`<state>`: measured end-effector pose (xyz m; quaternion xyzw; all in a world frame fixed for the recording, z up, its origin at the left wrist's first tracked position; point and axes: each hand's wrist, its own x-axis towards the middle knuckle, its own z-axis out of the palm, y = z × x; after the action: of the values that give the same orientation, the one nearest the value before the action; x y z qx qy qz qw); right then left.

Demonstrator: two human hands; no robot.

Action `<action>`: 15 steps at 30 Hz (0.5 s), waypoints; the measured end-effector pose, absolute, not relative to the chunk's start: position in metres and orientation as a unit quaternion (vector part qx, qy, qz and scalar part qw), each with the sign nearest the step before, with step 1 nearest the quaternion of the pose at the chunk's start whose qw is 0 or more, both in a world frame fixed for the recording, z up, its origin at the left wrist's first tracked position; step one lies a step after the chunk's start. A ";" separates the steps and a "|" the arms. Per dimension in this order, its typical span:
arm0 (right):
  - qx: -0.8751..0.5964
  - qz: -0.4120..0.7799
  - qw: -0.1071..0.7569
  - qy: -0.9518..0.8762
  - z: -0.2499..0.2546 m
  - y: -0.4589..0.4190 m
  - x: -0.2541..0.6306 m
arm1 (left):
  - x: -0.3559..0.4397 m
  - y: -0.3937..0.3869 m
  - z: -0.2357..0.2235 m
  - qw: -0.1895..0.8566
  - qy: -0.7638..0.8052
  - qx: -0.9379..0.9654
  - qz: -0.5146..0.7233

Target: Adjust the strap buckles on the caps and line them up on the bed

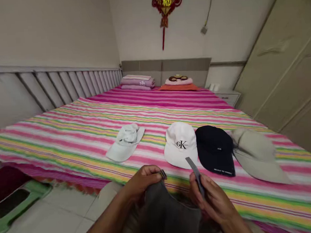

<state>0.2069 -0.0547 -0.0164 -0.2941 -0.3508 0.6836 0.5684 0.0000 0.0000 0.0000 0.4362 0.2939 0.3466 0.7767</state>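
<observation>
Close to me at the bottom of the head view is a dark grey cap (169, 210), its back opening facing up. My left hand (143, 180) pinches its edge beside a small metal buckle (163, 174). In my right hand (212, 199) the cap's grey strap (193, 166) is gripped, its free end sticking up, apart from the buckle. Beyond my hands lie a white cap (180, 143) with dark letters, a black cap (215, 149) and a beige cap (260, 154) in a row. A crumpled pale cap (126, 141) rests further left.
A striped bedspread (74, 135) covers the bed, with folded bedding (137, 83) at the headboard (144, 66). White rails (64, 87) run along the left. A green stool (23, 202) stands on the floor at lower left, a bedside cabinet (229, 97) at far right.
</observation>
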 end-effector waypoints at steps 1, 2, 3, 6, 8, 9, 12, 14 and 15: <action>-0.310 0.681 0.551 -0.371 -0.014 -0.054 0.207 | 0.001 -0.001 0.000 0.780 0.284 0.434 0.350; -0.326 0.676 0.534 -0.389 -0.012 -0.054 0.208 | 0.002 -0.002 -0.001 0.783 0.275 0.432 0.353; -0.342 0.670 0.518 -0.407 -0.009 -0.054 0.208 | 0.003 -0.003 -0.001 0.786 0.267 0.430 0.355; -0.393 0.642 0.476 -0.454 -0.002 -0.051 0.205 | 0.006 -0.005 -0.001 0.791 0.247 0.428 0.361; -0.416 0.628 0.460 -0.470 0.003 -0.050 0.201 | 0.008 -0.007 -0.001 0.796 0.237 0.429 0.354; -0.419 0.628 0.453 -0.475 0.006 -0.049 0.198 | 0.010 -0.008 -0.001 0.799 0.235 0.426 0.352; -0.413 0.632 0.440 -0.485 0.012 -0.047 0.192 | 0.013 -0.010 -0.001 0.809 0.231 0.406 0.357; -0.410 0.633 0.447 -0.482 0.013 -0.046 0.188 | 0.014 -0.011 -0.001 0.810 0.228 0.399 0.364; -0.408 0.634 0.451 -0.477 0.012 -0.045 0.187 | 0.015 -0.012 -0.001 0.809 0.227 0.398 0.368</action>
<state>0.1869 -0.0453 0.0120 -0.4078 -0.4770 0.6344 0.4513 0.0148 -0.0120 -0.0006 0.3979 0.2268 0.3678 0.8093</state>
